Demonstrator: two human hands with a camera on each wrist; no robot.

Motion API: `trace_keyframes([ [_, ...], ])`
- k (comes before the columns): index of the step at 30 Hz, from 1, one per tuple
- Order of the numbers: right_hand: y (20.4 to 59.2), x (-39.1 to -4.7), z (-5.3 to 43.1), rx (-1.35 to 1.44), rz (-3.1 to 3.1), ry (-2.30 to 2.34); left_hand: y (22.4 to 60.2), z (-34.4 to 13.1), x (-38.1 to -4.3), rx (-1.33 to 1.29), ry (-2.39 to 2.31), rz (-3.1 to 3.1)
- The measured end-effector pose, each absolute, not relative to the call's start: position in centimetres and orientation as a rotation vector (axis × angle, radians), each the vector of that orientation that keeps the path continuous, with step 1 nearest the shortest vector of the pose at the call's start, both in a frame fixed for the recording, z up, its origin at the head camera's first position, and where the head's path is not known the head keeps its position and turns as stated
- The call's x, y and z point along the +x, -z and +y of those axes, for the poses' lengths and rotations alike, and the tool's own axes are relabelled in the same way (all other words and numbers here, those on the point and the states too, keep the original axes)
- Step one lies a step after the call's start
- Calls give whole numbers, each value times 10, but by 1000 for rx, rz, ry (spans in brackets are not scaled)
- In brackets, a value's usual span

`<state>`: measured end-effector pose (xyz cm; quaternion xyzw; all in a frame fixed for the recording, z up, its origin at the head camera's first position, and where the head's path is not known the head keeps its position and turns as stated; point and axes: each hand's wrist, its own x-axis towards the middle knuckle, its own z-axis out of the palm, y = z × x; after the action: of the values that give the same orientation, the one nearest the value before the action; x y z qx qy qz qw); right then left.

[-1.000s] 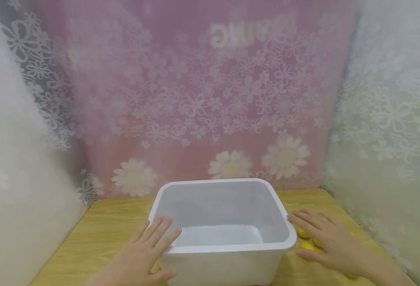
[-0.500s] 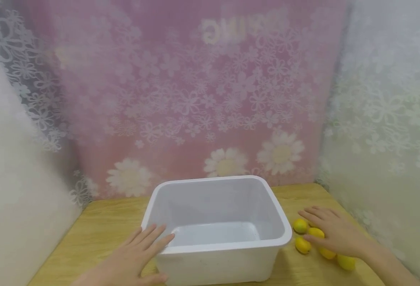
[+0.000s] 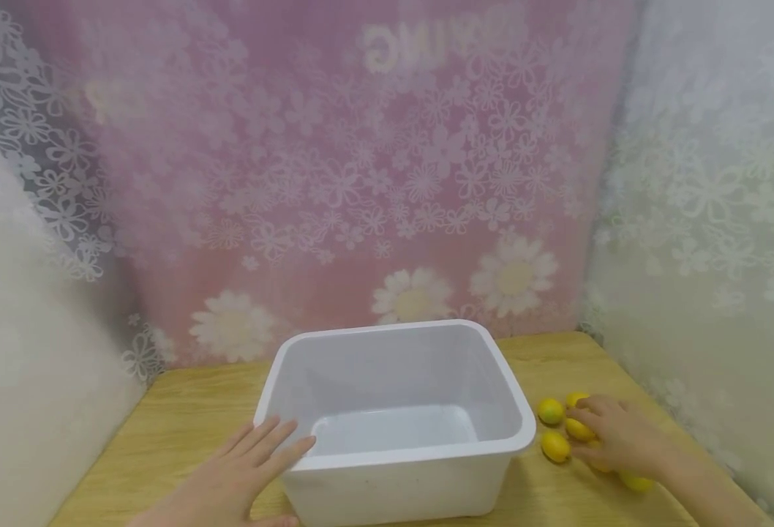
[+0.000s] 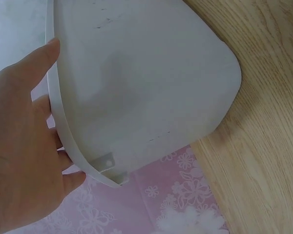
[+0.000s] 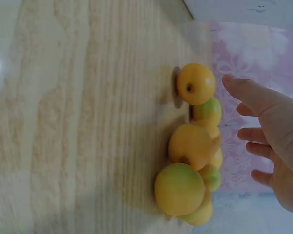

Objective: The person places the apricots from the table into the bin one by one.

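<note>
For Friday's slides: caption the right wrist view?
Right hand over a cluster of yellow and greenish fruit on a wood-grain table.

smooth white plastic tub [image 3: 396, 492], a bit shiny inside, smooth yellow fruit [image 5: 179, 189] with a soft shine, streaky wood-look bench [image 3: 183, 424], flowery wall sheet [image 3: 308, 183], perhaps plastic

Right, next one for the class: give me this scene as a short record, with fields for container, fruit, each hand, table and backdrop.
container: white tub, upright
fruit: yellow fruit, some greenish, clustered right of the tub
left hand: left hand at the tub's near-left corner, fingers spread; contact unclear
right hand: right hand over the fruit, holding none
table: wood-grain table under tub and fruit
backdrop: pink flower-printed backdrop
</note>
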<state>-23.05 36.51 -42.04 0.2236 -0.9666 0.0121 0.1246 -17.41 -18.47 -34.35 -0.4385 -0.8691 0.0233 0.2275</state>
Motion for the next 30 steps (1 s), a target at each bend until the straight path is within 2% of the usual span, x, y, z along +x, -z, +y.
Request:
trace_keyframes([
  [7,431,-236,353,761,-2742,1,344,-183,-175,-1193,-75,-2403],
  [16,445,-239,345,757,-2683,145,343,-182,-175,-1205,-81,-2404],
  [30,445,-245,335,713,-2724,107,344,-183,-173,-1186,-98,-2383],
])
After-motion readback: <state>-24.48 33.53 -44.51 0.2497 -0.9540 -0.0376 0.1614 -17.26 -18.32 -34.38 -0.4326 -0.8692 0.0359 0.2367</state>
